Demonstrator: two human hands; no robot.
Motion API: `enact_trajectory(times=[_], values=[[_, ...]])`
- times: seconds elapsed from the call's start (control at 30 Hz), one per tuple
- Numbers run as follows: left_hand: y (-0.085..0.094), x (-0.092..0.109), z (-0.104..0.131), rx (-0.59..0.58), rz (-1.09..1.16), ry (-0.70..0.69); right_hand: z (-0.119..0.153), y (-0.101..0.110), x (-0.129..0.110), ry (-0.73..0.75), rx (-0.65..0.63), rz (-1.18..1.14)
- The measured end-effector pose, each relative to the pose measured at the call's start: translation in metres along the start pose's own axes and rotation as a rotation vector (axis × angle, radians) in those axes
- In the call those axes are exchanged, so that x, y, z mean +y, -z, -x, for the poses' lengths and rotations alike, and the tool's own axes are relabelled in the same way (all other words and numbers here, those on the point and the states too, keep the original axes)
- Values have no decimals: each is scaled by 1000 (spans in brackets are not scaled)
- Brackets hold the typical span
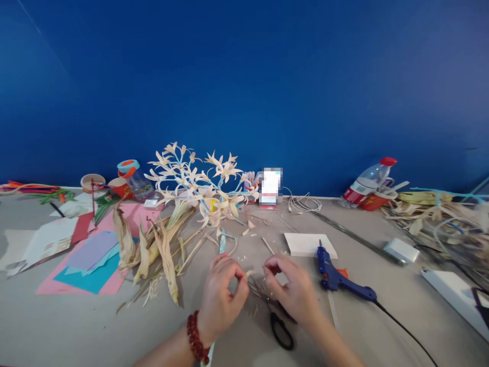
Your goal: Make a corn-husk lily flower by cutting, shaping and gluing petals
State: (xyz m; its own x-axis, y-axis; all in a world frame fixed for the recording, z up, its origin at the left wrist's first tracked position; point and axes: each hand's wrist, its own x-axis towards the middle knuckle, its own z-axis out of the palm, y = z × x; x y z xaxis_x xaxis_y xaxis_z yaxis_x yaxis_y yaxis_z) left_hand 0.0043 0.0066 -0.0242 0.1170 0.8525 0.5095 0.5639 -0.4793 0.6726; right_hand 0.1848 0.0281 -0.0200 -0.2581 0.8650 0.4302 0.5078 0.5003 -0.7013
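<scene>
Husks (167, 260), left of the left hand (225, 288); flowers (226, 170), beyond it; glue gun (338, 280), right of the right hand (293, 288).

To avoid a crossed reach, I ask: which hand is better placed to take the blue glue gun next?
Probably the right hand: the glue gun lies just to its right, while the left hand would have to reach across.

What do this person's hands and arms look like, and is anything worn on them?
The left hand has a bracelet of round, dark red beads at its wrist. The right hand has nothing visible at its wrist. Both are ungloved, and no sleeves show.
</scene>
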Motion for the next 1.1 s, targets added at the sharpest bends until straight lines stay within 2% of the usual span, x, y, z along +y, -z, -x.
enact_trajectory(times=[0.17, 0.27, 0.4, 0.57, 0.63, 0.73, 0.87, 0.93, 1.1], values=[[-2, 0, 1, -21, 11, -4, 2, -9, -9, -43, -137, -107], [-2, 0, 1, -25, 6, 0, 0, -10, -5, -32, -100, -50], [0, 0, 0, -1, 24, 24, -3, 0, 2, -63, 4, 19], [2, 0, 0, -19, 36, 26, -2, -3, -7, -113, -150, -150], [1, 0, 0, -28, 29, 17, 0, -8, -11, -112, -169, -150], [0, 0, 0, -29, 7, 5, 1, -11, -10, -85, -140, -100], [1, -1, 0, 8, 1, 9, 0, -2, -3, -49, -16, 6], [2, -1, 0, 16, -2, 13, -1, 2, -4, -45, 4, -1], [1, 1, 0, -30, -5, 12, 0, -6, -12, -34, -139, -103]])
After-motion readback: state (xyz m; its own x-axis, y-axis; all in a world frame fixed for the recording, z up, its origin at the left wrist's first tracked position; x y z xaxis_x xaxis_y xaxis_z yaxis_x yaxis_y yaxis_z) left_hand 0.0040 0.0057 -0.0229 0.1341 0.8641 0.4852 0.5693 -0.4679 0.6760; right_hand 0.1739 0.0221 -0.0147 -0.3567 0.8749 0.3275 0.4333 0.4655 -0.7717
